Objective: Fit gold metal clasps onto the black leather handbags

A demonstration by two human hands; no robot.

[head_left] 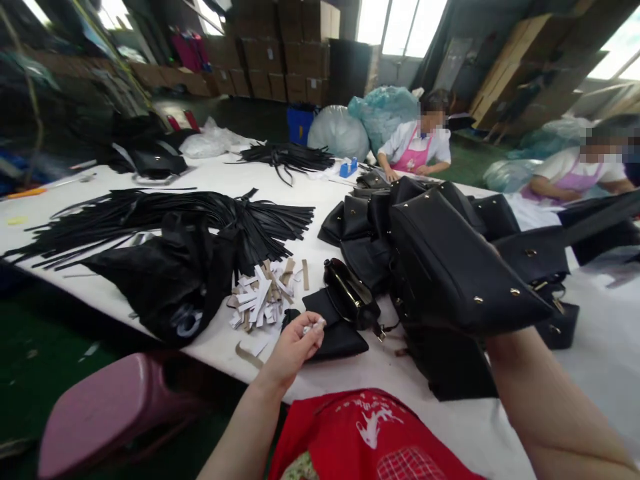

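My left hand (pixel 300 339) is closed, with a small crumpled white scrap (pixel 311 327) showing between thumb and fingers. Just behind it on the table lie a flat black leather piece (pixel 336 340) and a small black bag (pixel 353 293) with a shiny gold-toned opening. On the right, a large black handbag (pixel 450 260) is tilted up, its base with gold studs facing me. My right forearm (pixel 535 387) reaches behind this handbag and holds it up; the fingers are hidden. Beyond it are several more black bags (pixel 357 217) in a pile.
Paper strips (pixel 257 300) are heaped left of my left hand, beside a black plastic bag (pixel 170 280). Black straps (pixel 200 207) lie across the white table (pixel 295 190). A pink stool (pixel 105 407) stands at the near left. Two people in pink aprons (pixel 413 157) sit opposite.
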